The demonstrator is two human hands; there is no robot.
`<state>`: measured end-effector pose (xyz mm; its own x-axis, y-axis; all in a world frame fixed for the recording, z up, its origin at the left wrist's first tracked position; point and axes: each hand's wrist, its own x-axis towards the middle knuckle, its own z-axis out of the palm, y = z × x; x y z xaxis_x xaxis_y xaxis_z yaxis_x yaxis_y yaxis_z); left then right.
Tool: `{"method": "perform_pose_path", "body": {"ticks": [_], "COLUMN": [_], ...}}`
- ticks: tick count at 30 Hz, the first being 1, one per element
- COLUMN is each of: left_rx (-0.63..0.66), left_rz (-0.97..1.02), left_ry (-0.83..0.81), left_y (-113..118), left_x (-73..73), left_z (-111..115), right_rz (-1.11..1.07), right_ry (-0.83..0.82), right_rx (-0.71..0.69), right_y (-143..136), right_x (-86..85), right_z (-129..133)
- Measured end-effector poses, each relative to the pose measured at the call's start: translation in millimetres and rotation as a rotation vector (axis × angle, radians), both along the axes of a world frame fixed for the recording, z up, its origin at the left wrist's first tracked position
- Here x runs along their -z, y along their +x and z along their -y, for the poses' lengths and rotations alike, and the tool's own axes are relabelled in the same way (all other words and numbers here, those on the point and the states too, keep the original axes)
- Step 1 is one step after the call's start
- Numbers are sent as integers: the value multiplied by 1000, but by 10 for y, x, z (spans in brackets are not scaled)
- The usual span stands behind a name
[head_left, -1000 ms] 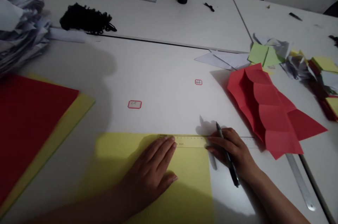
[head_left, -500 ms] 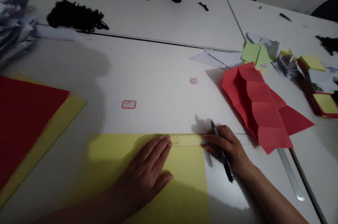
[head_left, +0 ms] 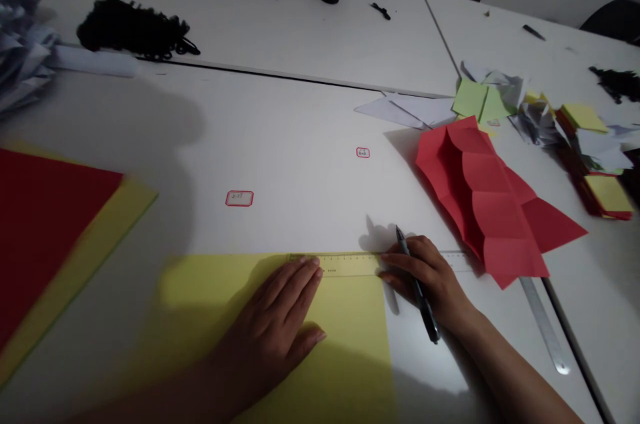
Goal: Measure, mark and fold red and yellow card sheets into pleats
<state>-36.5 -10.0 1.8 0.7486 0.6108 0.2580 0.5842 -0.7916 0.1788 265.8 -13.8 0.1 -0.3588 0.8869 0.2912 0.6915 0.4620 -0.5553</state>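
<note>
- At the far left we see a heap of crumpled white paper (head_left: 23,44), and nearer to us a flat red paper sheet (head_left: 45,231) overlapping yellow paper, on the white surface (head_left: 285,144).
- Beyond them lies a tangled black bundle of cord (head_left: 133,27).
- A red-bordered white label (head_left: 239,198) sits on the surface just past the large yellow rectangular paper sheet (head_left: 355,331), which lies flat in front of us.
- Our left hand (head_left: 280,314) rests palm down on that sheet, its fingers together and straight, the thumb apart; the fingertips press the clear plastic ruler (head_left: 350,265).
- The ruler lies along the sheet's far edge and runs past its right edge.
- Our right hand (head_left: 433,274) has its fingers clamped on a slim black pen (head_left: 423,304), pointed end away from us; the fingertips meet the ruler near the sheet's right edge.
- Farther right stands a creased red folded-paper form (head_left: 493,191), with a silvery metal strip (head_left: 543,324) showing from under its near end.
</note>
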Motion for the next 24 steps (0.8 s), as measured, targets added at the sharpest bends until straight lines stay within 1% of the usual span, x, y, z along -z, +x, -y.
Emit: {"method": "perform_pose_path", "body": {"ticks": [16, 24], "left_rx": [-2, -7], "left_rz": [-17, -35], "left_ry": [-4, 30], "left_y": [-6, -14], "left_x": [16, -1], "left_z": [28, 26], "right_rz": [-13, -16], "right_ry": [16, 16], "right_rx": [-17, -17], "right_y": [-1, -3], "right_x": [43, 58], "right_z": [0, -2]}}
